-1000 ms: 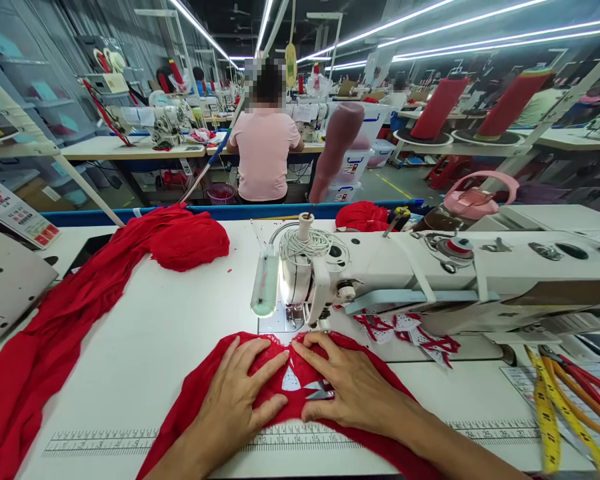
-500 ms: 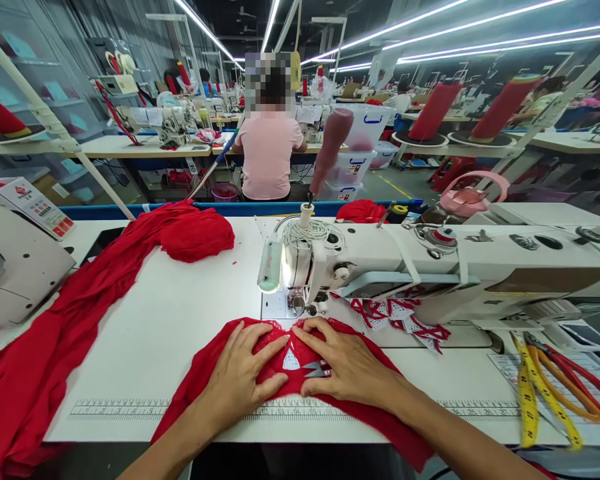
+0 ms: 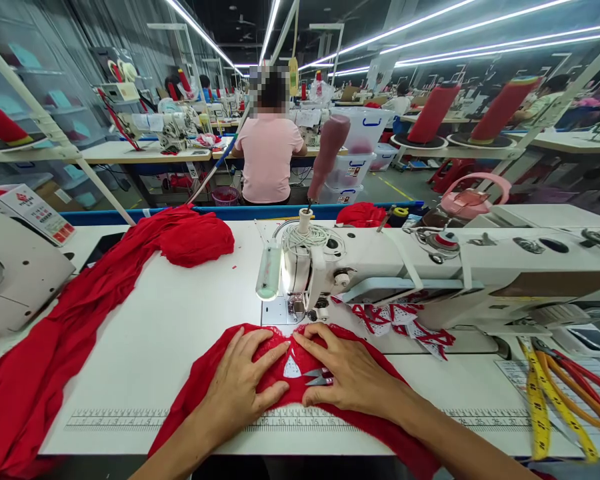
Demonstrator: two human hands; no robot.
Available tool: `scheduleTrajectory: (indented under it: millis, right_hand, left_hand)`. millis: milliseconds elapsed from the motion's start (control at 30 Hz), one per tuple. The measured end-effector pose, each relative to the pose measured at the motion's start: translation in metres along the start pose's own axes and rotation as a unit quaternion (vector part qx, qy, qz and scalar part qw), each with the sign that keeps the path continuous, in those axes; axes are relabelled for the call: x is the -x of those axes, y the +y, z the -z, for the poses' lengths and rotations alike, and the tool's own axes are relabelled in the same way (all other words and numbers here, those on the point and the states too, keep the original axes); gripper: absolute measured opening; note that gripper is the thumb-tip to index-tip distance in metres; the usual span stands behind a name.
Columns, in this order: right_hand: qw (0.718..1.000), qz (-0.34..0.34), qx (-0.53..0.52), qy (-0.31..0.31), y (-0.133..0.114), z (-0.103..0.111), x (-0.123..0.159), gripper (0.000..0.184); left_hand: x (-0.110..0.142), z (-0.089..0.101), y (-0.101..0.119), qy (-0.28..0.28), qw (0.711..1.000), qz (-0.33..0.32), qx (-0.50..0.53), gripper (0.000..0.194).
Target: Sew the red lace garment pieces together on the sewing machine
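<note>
My left hand [image 3: 240,387] lies flat with spread fingers on a piece of red fabric [image 3: 195,393] at the near edge of the white table [image 3: 180,320]. My right hand [image 3: 347,377] presses the same fabric from the right, fingers stretched out. Small metal thread snips [image 3: 316,378] poke out from under its palm. Between my hands sits a small white triangular label [image 3: 291,367]. The fabric's far edge lies just in front of the needle of the white sewing machine [image 3: 430,267].
A long red fabric strip [image 3: 80,300] runs along the left of the table. Red-and-white labels [image 3: 405,327] lie under the machine arm. Yellow tape measure [image 3: 540,400] and orange-handled scissors [image 3: 575,393] lie at right. A person in a pink shirt [image 3: 270,153] sits ahead, back turned.
Both hands stay pressed on the red fabric by the needle. Only the camera view has shifted slightly.
</note>
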State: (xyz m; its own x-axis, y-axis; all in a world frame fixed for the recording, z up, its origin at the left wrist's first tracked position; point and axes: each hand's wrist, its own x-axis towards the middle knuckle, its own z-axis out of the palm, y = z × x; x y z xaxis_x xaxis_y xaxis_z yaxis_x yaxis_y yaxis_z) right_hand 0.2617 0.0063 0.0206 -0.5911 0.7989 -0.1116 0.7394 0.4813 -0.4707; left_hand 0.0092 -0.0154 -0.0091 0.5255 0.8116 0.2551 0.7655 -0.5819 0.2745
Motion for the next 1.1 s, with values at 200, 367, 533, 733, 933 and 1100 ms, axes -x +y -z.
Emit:
scheduleTrajectory:
  millis: [200, 367, 533, 733, 933, 1100]
  right_hand:
    - [1.0, -0.011, 0.003, -0.02, -0.002, 0.002, -0.001, 0.1]
    - [1.0, -0.005, 0.0, -0.009, -0.002, 0.003, 0.001, 0.1]
    - [1.0, 0.002, 0.004, -0.001, -0.001, 0.001, 0.002, 0.1]
    - [1.0, -0.006, 0.01, -0.006, -0.008, 0.009, 0.006, 0.1]
    - [0.986, -0.08, 0.038, 0.139, 0.028, 0.026, 0.05, 0.068]
    - [0.954, -0.152, 0.172, 0.195, 0.077, 0.016, 0.083, 0.057]
  left_hand:
    - [0.001, -0.002, -0.001, 0.003, 1.0, -0.003, -0.002, 0.061]
    - [0.002, -0.004, -0.002, 0.009, 1.0, -0.004, -0.002, 0.063]
    - [0.002, -0.003, -0.002, 0.005, 1.0, -0.002, 0.0, 0.063]
    - [0.002, -0.002, 0.0, 0.006, 1.0, -0.001, 0.001, 0.062]
    - [0.002, -0.002, 0.0, 0.002, 1.0, 0.01, 0.007, 0.062]
    - [0.002, -0.002, 0.001, 0.011, 1.0, 0.01, 0.008, 0.062]
